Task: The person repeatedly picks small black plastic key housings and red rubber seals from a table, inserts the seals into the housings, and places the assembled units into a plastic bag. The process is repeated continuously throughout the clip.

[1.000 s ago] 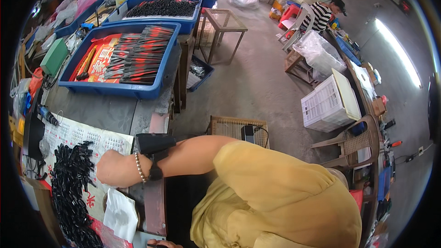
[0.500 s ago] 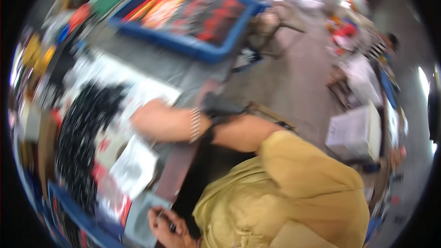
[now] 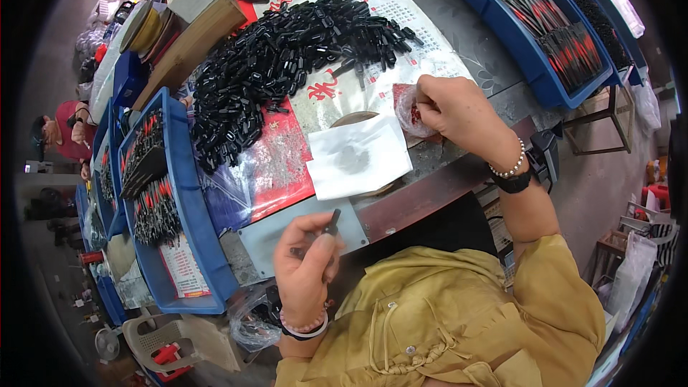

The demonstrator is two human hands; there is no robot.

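Note:
Between the thumb and fingers of my left hand point(image 3: 307, 252) is a small black plastic piece point(image 3: 332, 221), its narrow end pointing up. That hand is over a grey-blue plate point(image 3: 265, 240) at the near edge of the table. My right hand point(image 3: 455, 111) reaches down to a small clear tub point(image 3: 410, 116) with red bits in it. Its fingers are closed at the tub's rim, and what they pinch is hidden. A white paper sheet point(image 3: 358, 154) with a grey smudge lies between my hands. Beyond it spreads a large heap of black plastic pieces point(image 3: 287, 64).
Blue trays point(image 3: 208, 272) of black-and-red pieces stand at the left. Another blue tray point(image 3: 494, 36) stands at the back right. A wooden block point(image 3: 193, 43) borders the heap. At the far left is another person point(image 3: 72, 129). A metal-legged stand point(image 3: 598, 122) is at the right.
The view has turned and sharpened from a blur. My right arm, stretched across the table before, now has its hand at the clear tub. My left hand is still closed around a small dark piece.

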